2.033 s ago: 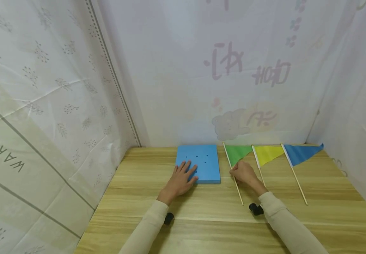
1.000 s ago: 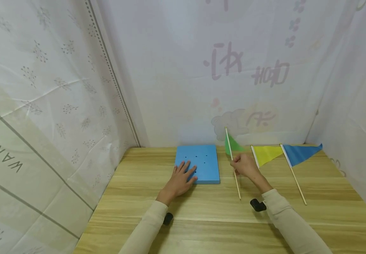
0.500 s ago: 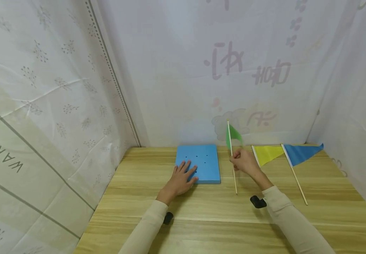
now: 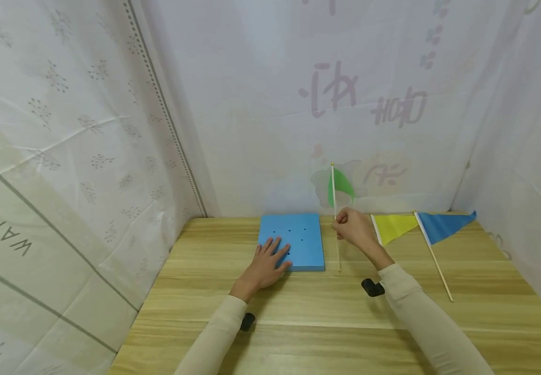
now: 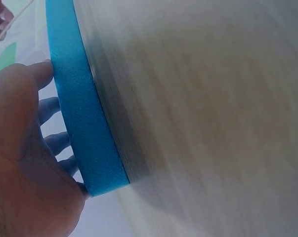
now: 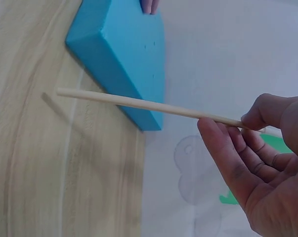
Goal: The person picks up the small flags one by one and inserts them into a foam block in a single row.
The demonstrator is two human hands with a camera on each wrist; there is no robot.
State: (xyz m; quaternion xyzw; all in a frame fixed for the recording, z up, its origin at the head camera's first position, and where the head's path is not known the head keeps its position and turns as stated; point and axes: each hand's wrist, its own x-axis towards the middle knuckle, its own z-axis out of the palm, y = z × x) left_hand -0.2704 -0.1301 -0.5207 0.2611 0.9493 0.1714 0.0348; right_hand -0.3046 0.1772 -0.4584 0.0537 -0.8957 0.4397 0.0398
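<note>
With fingers spread, my left hand [image 4: 267, 266] rests on the front left part of a blue foam block [image 4: 308, 252], which has several small dark holes in its top. In the left wrist view the fingers [image 5: 56, 143] lie over the block's upper edge. My right hand [image 4: 357, 229] pinches the wooden stick of a green pennant flag [image 4: 341, 186] between thumb and fingers, just right of the block. The stick stands nearly upright. In the right wrist view its bare lower end [image 6: 69, 92] hangs above the table, apart from its shadow.
A yellow pennant flag [image 4: 394, 227] and a blue pennant flag [image 4: 444, 226] lie on the wooden table [image 4: 298, 338] to the right. The right forearm hides the yellow flag's stick. Patterned curtains [image 4: 251, 114] enclose the table at the back and sides.
My right hand has lifted the green flag off the table, tilted it from lying to nearly upright, and shifted slightly left toward the block. The left hand has stayed on the block.
</note>
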